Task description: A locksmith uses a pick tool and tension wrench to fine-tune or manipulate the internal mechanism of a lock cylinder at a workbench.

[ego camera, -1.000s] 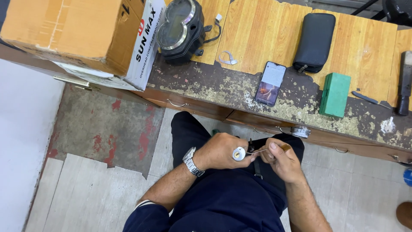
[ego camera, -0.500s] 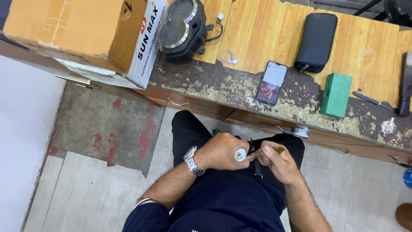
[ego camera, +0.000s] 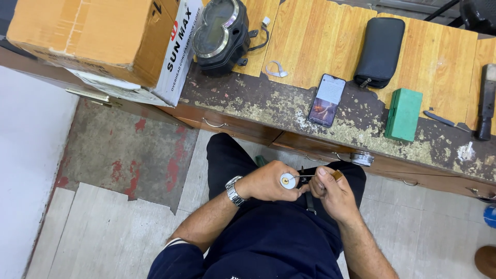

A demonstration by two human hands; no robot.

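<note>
My left hand (ego camera: pixel 266 182), with a metal watch on the wrist, is closed around a small round silver lock cylinder (ego camera: pixel 287 181) whose brass keyway faces up. My right hand (ego camera: pixel 333 192) is closed on a thin metal pick-like tool (ego camera: pixel 305 177) whose tip points into the keyway. A dark strap or handle (ego camera: pixel 310 200) hangs below the right hand. Both hands are held over my lap, in front of a worn wooden workbench (ego camera: pixel 330 57).
On the bench stand a cardboard box (ego camera: pixel 98 41), a motorcycle instrument cluster (ego camera: pixel 222 33), a smartphone (ego camera: pixel 326 99), a black zip pouch (ego camera: pixel 380 51), a green box (ego camera: pixel 403 113) and tools at the right edge (ego camera: pixel 485 103). Drawers with metal handles (ego camera: pixel 214 124) sit under the bench top.
Both hands have stayed together at my lap, drifting slightly to the right; the tool remains at the keyway of the lock cylinder.
</note>
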